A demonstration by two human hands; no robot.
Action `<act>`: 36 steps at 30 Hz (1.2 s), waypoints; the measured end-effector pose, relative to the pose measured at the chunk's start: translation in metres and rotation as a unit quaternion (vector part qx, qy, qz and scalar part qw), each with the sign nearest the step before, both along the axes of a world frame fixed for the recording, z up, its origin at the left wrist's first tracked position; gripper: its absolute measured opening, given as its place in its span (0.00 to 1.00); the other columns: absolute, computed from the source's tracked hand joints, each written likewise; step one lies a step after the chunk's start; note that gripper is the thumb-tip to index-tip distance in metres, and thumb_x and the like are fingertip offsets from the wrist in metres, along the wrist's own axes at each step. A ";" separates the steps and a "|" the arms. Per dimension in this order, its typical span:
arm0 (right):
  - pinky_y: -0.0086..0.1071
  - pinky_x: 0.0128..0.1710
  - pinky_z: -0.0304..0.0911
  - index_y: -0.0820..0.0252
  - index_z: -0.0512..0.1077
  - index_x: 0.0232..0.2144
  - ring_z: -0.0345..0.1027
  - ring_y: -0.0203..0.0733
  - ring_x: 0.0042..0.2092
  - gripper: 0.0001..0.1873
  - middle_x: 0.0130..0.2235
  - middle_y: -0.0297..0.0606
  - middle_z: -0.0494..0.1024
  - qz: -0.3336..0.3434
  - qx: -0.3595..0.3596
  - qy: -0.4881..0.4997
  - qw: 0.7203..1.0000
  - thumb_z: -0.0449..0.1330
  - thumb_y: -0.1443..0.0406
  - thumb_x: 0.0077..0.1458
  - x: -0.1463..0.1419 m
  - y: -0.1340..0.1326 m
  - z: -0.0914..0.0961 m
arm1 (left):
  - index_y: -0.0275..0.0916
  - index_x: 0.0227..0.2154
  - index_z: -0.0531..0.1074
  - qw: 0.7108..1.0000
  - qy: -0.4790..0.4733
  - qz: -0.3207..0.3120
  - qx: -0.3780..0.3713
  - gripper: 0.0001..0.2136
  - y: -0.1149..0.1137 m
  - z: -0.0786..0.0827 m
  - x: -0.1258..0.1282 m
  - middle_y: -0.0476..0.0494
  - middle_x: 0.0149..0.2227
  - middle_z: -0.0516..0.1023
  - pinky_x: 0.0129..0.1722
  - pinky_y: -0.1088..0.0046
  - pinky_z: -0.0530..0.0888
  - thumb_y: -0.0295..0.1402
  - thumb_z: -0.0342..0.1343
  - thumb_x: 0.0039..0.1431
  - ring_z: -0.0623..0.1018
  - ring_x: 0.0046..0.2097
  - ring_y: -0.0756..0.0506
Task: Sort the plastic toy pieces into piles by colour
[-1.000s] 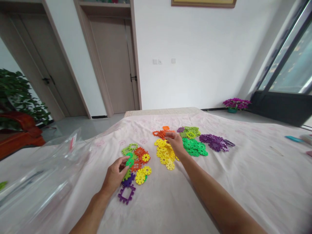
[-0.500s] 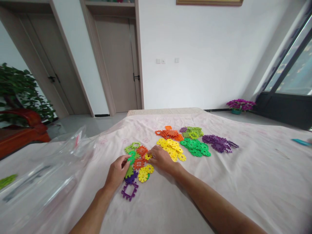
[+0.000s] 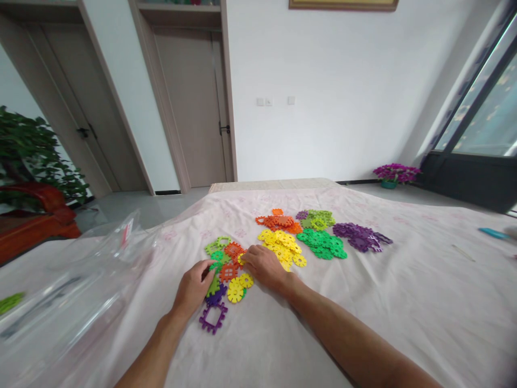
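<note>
My left hand (image 3: pixel 194 285) rests at the left edge of a mixed heap of plastic interlocking pieces, loosely curled, a gap between thumb and forefinger. Its fingertips touch a green notched disc (image 3: pixel 217 258). From the other side my right hand (image 3: pixel 265 265) reaches in, fingertips closed over a yellow notched disc (image 3: pixel 241 259) that they partly hide. Between the hands lie orange squares (image 3: pixel 228 272). Nearer me are loose yellow discs (image 3: pixel 235 291), a dark purple piece (image 3: pixel 218 294) and an open purple square frame (image 3: pixel 213 317).
Beyond my right hand lie piles of yellow discs (image 3: pixel 283 245), orange pieces (image 3: pixel 280 221), green discs (image 3: pixel 323 244), lime pieces (image 3: pixel 321 218) and purple pieces (image 3: pixel 358 236). Clear plastic packaging (image 3: pixel 81 285) covers the table's left side. A blue object (image 3: pixel 493 233) lies far right on the cloth.
My right fingertips have drawn in over the yellow disc, which is now more covered. My left hand stays at the green disc. The view has shifted slightly.
</note>
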State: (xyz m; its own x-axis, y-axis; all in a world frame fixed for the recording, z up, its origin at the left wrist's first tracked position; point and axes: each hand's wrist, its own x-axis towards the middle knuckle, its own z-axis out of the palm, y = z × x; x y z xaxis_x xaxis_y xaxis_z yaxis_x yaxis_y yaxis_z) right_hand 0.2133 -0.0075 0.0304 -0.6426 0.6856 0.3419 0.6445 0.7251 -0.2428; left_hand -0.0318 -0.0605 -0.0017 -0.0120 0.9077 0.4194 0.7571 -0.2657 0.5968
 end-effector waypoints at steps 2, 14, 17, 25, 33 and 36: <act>0.33 0.45 0.59 0.55 0.74 0.45 0.67 0.42 0.45 0.11 0.44 0.41 0.75 -0.004 0.001 0.002 1.000 0.57 0.62 0.61 -0.001 -0.001 0.000 | 0.41 0.44 0.73 1.000 0.000 -0.001 -0.006 0.13 0.000 0.000 0.000 0.44 0.44 0.80 0.48 0.68 0.73 0.38 0.49 0.61 0.79 0.45 0.44; 0.32 0.45 0.59 0.56 0.74 0.41 0.66 0.42 0.46 0.08 0.43 0.41 0.74 -0.012 -0.023 -0.009 1.000 0.60 0.62 0.59 -0.002 -0.001 0.001 | 0.42 0.43 0.74 1.000 0.008 -0.002 -0.003 0.13 0.000 0.000 0.001 0.45 0.43 0.81 0.47 0.69 0.73 0.38 0.49 0.60 0.79 0.45 0.45; 0.31 0.42 0.58 0.57 0.74 0.40 0.66 0.41 0.44 0.08 0.41 0.40 0.72 -0.020 -0.019 -0.002 1.000 0.60 0.62 0.58 -0.001 -0.002 0.000 | 0.42 0.42 0.75 1.000 0.011 0.001 0.001 0.12 0.000 0.000 0.001 0.45 0.43 0.81 0.46 0.69 0.73 0.37 0.50 0.60 0.79 0.45 0.44; 0.30 0.41 0.57 0.59 0.73 0.41 0.65 0.39 0.42 0.12 0.42 0.39 0.70 -0.021 -0.031 0.007 0.999 0.58 0.58 0.60 0.002 -0.003 0.002 | 0.41 0.42 0.75 1.000 0.020 0.002 -0.005 0.12 0.000 0.001 0.002 0.44 0.43 0.80 0.47 0.68 0.73 0.37 0.49 0.60 0.79 0.44 0.44; 0.29 0.41 0.57 0.58 0.76 0.36 0.67 0.38 0.40 0.15 0.37 0.39 0.74 0.023 -0.035 0.020 0.999 0.52 0.58 0.65 0.005 0.002 0.000 | 0.40 0.42 0.74 1.000 0.025 0.003 -0.016 0.13 0.000 0.002 0.002 0.43 0.43 0.80 0.47 0.70 0.72 0.37 0.49 0.60 0.79 0.44 0.45; 0.28 0.41 0.59 0.58 0.76 0.37 0.69 0.39 0.40 0.13 0.37 0.39 0.76 -0.013 -0.042 0.041 0.998 0.52 0.62 0.65 0.005 0.005 -0.003 | 0.40 0.42 0.74 1.000 0.021 0.002 -0.014 0.13 0.000 0.002 0.002 0.43 0.43 0.80 0.47 0.71 0.72 0.36 0.49 0.60 0.79 0.44 0.45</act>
State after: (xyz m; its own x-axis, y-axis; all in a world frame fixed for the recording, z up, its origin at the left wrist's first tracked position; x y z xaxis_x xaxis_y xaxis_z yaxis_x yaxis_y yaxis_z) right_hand 0.2188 -0.0024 0.0272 -0.5971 0.7299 0.3328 0.6379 0.6836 -0.3547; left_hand -0.0299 -0.0607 0.0001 0.0021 0.9189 0.3944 0.7822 -0.2472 0.5719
